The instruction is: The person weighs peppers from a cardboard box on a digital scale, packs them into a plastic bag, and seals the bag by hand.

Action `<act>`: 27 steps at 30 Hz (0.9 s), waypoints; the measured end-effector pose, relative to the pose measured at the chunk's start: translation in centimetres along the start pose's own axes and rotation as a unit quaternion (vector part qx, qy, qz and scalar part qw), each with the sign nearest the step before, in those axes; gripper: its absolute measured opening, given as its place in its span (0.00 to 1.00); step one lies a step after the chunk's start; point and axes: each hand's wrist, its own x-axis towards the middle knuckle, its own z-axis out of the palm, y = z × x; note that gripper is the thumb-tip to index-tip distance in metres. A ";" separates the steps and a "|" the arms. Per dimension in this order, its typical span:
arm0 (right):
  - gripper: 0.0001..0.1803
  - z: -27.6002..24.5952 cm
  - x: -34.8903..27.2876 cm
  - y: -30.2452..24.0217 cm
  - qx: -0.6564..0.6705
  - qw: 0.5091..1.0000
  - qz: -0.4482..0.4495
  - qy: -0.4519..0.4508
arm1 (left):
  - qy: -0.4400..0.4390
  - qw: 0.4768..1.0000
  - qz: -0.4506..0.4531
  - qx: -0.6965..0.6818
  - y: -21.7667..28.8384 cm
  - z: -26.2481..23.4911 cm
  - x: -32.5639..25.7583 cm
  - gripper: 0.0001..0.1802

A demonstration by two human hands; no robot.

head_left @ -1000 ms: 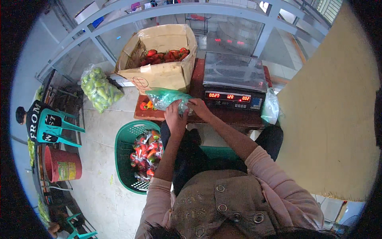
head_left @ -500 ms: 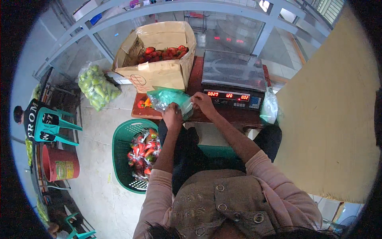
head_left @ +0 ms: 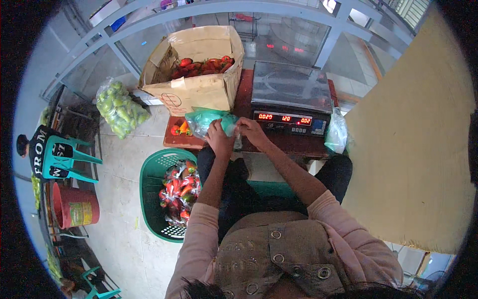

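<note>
Over the front edge of the low reddish-brown table, my left hand point(head_left: 220, 139) and my right hand point(head_left: 252, 134) work on a crumpled green plastic bag point(head_left: 201, 119). The left fingers are bent over the bag's near side. At its right edge, my right fingertips pinch the thin film. Red and orange peppers point(head_left: 182, 128) lie on the table just left of the bag. Behind it stands a cardboard box point(head_left: 199, 94) with red peppers point(head_left: 214, 66) inside. A digital scale point(head_left: 291, 89) with a lit red display sits to the right, its metal plate bare.
A green basket point(head_left: 146, 199) at my left holds clear bags of red and green peppers point(head_left: 179, 192). Farther left are a bag of green peppers point(head_left: 119, 109), a red bucket point(head_left: 74, 204) and a person on a teal chair point(head_left: 62, 157). Plastic bags point(head_left: 337, 132) hang beside the scale; a beige board point(head_left: 413, 149) stands right.
My left hand has shifted up and right along the bag, its fingers now nearer my right hand. The right hand has moved only slightly and still pinches the bag's edge.
</note>
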 end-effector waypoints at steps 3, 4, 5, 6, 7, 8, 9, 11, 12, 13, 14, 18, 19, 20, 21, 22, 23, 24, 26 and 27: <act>0.07 0.3 -0.2 -2.3 0.154 0.987 0.052 -0.014 | 0.019 0.992 -0.021 0.124 -1.7 1.8 0.1 0.25; 0.07 -0.2 -0.4 -2.6 0.151 0.987 0.053 -0.009 | 0.002 0.985 -0.026 0.168 -1.9 2.1 0.2 0.24; 0.07 -0.9 -0.6 -3.0 0.239 0.969 0.063 0.022 | -0.014 0.977 -0.031 0.212 -2.0 2.4 0.2 0.24; 0.07 -1.5 -0.8 -3.3 0.325 0.941 0.072 0.053 | -0.050 0.969 -0.030 0.239 -2.1 2.6 0.2 0.21; 0.07 -2.4 -1.2 -3.8 0.323 0.942 0.071 0.059 | -0.052 0.970 -0.026 0.236 -2.4 3.1 0.1 0.21; 0.07 -3.4 -1.4 -4.5 0.375 0.922 0.064 0.070 | -0.047 0.968 -0.034 0.245 -3.1 3.4 0.1 0.20; 0.07 -4.4 -1.7 -5.1 0.425 0.900 0.056 0.081 | -0.042 0.965 -0.042 0.254 -3.7 3.7 -0.1 0.20; 0.06 -7.3 -2.9 -5.0 -0.027 0.985 -0.036 0.166 | -0.035 0.965 -0.002 0.261 -2.9 3.6 -0.3 0.20; 0.05 -8.4 -3.6 -4.3 0.075 0.978 -0.018 0.192 | -0.047 0.971 -0.014 0.234 -3.1 3.8 -0.2 0.21; 0.05 -8.5 -4.2 -5.1 0.094 0.976 -0.008 0.197 | -0.058 0.975 -0.031 0.211 -3.7 3.6 -0.2 0.22; 0.05 -9.1 -4.9 -5.9 0.110 0.972 0.002 0.206 | -0.103 0.970 -0.057 0.212 -3.1 3.1 0.2 0.25; 0.05 -10.5 -7.8 -6.0 0.304 0.930 0.025 0.206 | -0.035 0.995 -0.029 0.084 -2.8 1.8 -0.3 0.30; 0.05 -10.8 -8.4 -5.5 0.355 0.913 0.034 0.199 | -0.036 0.995 -0.026 0.086 -2.8 1.2 -0.5 0.30; 0.05 -11.0 -8.9 -5.0 0.499 0.854 0.039 0.142 | -0.009 1.000 -0.002 0.027 -2.7 0.6 -0.6 0.31; 0.06 -11.0 -9.3 -4.5 0.630 0.772 0.043 0.080 | 0.018 0.999 0.021 -0.031 -2.7 0.0 -0.8 0.32; 0.06 -10.7 -9.7 -4.8 0.633 0.769 0.042 0.080 | 0.017 0.999 0.023 -0.027 -2.4 -0.7 -1.0 0.32; 0.06 -10.2 -10.2 -5.0 0.473 0.860 0.058 0.185 | 0.028 0.997 0.031 -0.057 -2.1 -1.3 -1.3 0.31; 0.07 -10.2 -10.4 -5.3 0.386 0.890 0.060 0.234 | 0.039 0.995 0.040 -0.087 -1.7 -1.9 -1.7 0.30; 0.08 -10.2 -10.8 -7.7 0.466 0.859 0.048 0.204 | 0.033 0.991 0.059 -0.119 -0.8 -3.2 -2.7 0.28; 0.09 -10.2 -11.0 -8.5 0.619 0.776 0.024 0.120 | 0.027 0.985 0.075 -0.155 -0.4 -3.5 -3.3 0.26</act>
